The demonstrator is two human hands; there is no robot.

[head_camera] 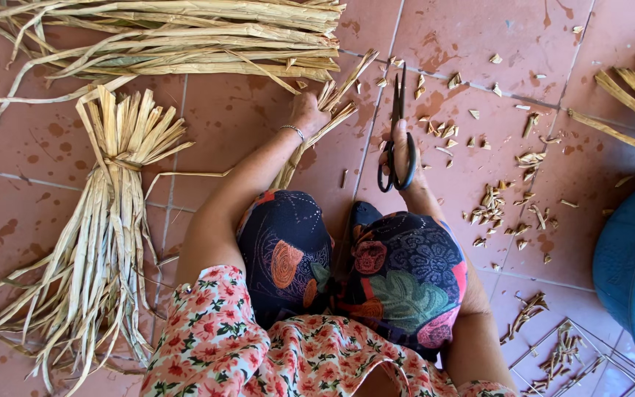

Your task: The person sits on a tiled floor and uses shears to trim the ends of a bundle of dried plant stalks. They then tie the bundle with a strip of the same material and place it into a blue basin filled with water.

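Scissors (397, 140) rest in the right hand (404, 151), whose fingers pass through the black handle loops; the blades are closed and point away from the body, flat over the red tile floor (244, 117). Left hand (309, 114) is clenched around a few dry leaf strips (336, 110), which fan out past the fist toward the blade tips and also trail back along the forearm toward the knee. Strip ends lie just left of the blades, near but not between them, so no cut is engaged at this moment. Progress, judged from the layout: a fair amount of trimming appears done, since short offcuts (494, 202) are scattered across the tiles to the right of the scissors, with more lying on a wire rack (589, 353) at the lower right. Much material appears unprocessed: a tied bundle (112, 220) stands spread on the left, and a loose pile (185, 37) of long leaves lies across the top of the view, touching the far ends of the held strips. Further long strips (626, 103) lie at the upper right, well apart from both hands. A blue tub (626, 272) sits at the right edge.
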